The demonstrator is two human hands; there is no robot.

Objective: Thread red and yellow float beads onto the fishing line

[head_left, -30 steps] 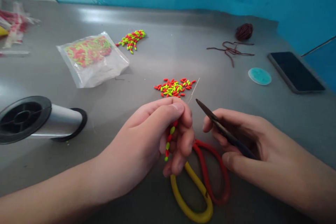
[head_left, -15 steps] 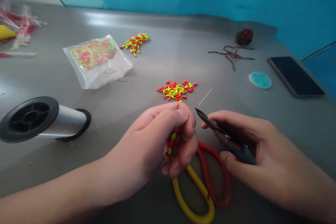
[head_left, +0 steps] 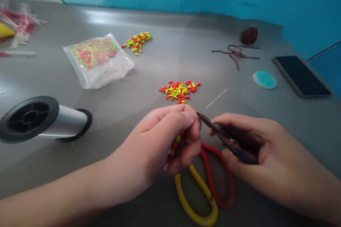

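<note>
My left hand (head_left: 165, 138) is closed in a pinch around a string of red and yellow-green beads (head_left: 174, 146); the fingers hide most of it. My right hand (head_left: 258, 142) grips small snips (head_left: 222, 134), whose dark tips lie against or very near the left fingertips. A short piece of clear line (head_left: 217, 98) shows just beyond the tips, apart from them. Below the hands are a yellow loop (head_left: 181, 198) and a red loop (head_left: 209, 170), like scissor handles; their upper ends are hidden behind the left hand.
Loose beads (head_left: 178, 91) lie beyond my left hand, with another bead pile (head_left: 138, 40) farther back. A clear bead bag (head_left: 106, 71) and a spool (head_left: 70, 120) stand left. Right are brown yarn (head_left: 249, 35), a turquoise disc (head_left: 265, 79) and a phone (head_left: 302, 76).
The short piece of line has come away from the snips' tips and sits farther right. The snips have moved slightly left, towards my left fingertips. Both hands keep their grip.
</note>
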